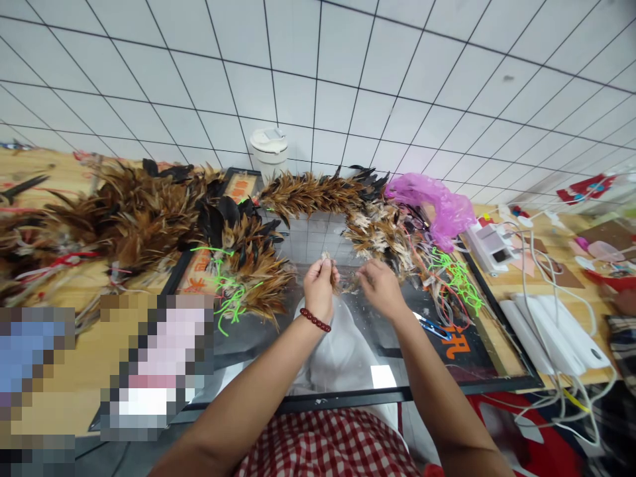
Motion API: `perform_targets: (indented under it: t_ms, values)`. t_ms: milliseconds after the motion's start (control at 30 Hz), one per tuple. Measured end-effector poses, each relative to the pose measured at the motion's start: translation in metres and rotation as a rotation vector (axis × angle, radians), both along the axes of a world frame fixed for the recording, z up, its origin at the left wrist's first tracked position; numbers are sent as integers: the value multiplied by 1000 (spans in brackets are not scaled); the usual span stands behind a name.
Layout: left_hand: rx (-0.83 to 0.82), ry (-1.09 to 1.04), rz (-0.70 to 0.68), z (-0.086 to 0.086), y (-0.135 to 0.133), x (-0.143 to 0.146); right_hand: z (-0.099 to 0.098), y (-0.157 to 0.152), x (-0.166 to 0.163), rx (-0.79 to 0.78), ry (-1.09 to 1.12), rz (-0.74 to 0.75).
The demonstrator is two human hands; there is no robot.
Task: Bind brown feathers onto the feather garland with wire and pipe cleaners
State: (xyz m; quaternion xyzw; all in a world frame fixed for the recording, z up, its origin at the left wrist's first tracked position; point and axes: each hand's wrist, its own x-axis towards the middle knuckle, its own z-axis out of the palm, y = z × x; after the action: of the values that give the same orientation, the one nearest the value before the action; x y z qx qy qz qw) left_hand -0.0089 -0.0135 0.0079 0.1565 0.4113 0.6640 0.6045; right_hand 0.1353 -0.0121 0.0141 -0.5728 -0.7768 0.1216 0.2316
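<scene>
My left hand (318,281), with a beaded bracelet (315,320) at its wrist, is closed with thumb and fingers pinched on a small bunch of feathers. Pale quill ends stick up above the thumb and a bit of brown shows below the fingers. Just to the right, my right hand (381,285) has its fingers bent together low over the glass-topped table (348,358); what they pinch, if anything, I cannot make out. Beyond it lies a heap of loose brown and white feathers (380,235). Bundled feathers (258,265) with green ties lie left of my hands.
A long feather strip (313,195) runs along the back, near a white lidded container (269,151). More feathers (139,212) cover the left table. At right are a purple plastic bag (437,205), green strings (457,275), blue snips (432,324) and white boxes with cables (556,331).
</scene>
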Motion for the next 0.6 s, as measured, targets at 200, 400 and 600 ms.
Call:
perform_targets:
  t_ms: [200, 400, 600]
  values:
    - [-34, -57, 11, -2, 0, 4, -1, 1, -3, 30, 26, -21]
    - [-47, -66, 25, -2, 0, 3, -12, 10, -1, -70, -60, 81]
    - [-47, 5, 44, -10, 2, 1, 49, -8, -7, -37, -151, 91]
